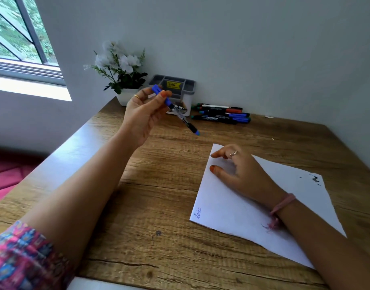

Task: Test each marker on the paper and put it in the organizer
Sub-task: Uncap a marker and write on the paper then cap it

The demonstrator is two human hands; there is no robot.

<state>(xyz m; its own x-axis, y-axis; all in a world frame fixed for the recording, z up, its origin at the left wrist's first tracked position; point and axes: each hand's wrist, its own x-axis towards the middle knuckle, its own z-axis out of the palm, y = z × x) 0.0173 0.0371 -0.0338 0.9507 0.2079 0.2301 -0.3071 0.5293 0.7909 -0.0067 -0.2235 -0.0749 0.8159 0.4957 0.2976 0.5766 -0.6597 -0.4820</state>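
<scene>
My left hand (145,110) is raised above the wooden table and pinches a blue-capped marker (180,115) near its cap, the marker slanting down to the right in front of the grey and white organizer (177,88). My right hand (240,172) lies on the white paper (226,208), fingers spread and pressing its far left corner. The paper carries a small blue scribble near its lower left corner and dark marks at its right edge. Several more markers (221,114) lie in a row against the wall, right of the organizer.
A white pot of white artificial flowers (121,70) stands left of the organizer by the wall. A window (19,38) is at the upper left. The wooden table (159,206) ends at its left edge beside a pink surface below.
</scene>
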